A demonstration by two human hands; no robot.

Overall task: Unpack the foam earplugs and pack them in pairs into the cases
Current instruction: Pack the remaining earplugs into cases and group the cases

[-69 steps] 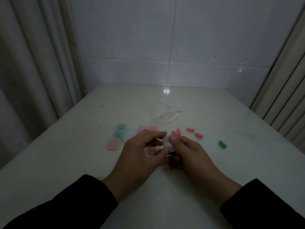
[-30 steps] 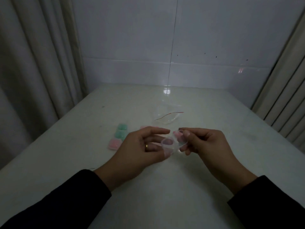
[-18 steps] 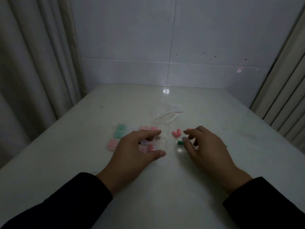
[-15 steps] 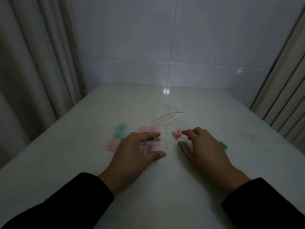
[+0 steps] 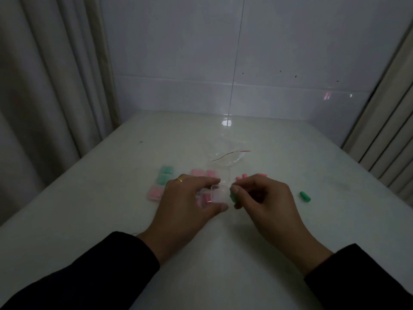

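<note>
My left hand (image 5: 190, 204) holds a small clear plastic case (image 5: 218, 193) on the table between forefinger and thumb. My right hand (image 5: 263, 198) pinches a green earplug (image 5: 233, 197) right beside the case's right edge. Under my left fingers lies another case holding pink earplugs (image 5: 204, 199). A second green earplug (image 5: 305, 196) lies loose to the right. Loose pink earplugs (image 5: 241, 176) show just beyond my right hand.
Filled cases lie to the left: two with green plugs (image 5: 165, 174), one with pink (image 5: 154, 192), and more pink ones (image 5: 204, 172) farther back. A crumpled clear bag with a red tie (image 5: 226, 156) lies behind. Curtains hang on both sides.
My left hand set the clear case down on the table and keeps hold of it. My right hand picked a green earplug off the table and brought it to the case.
</note>
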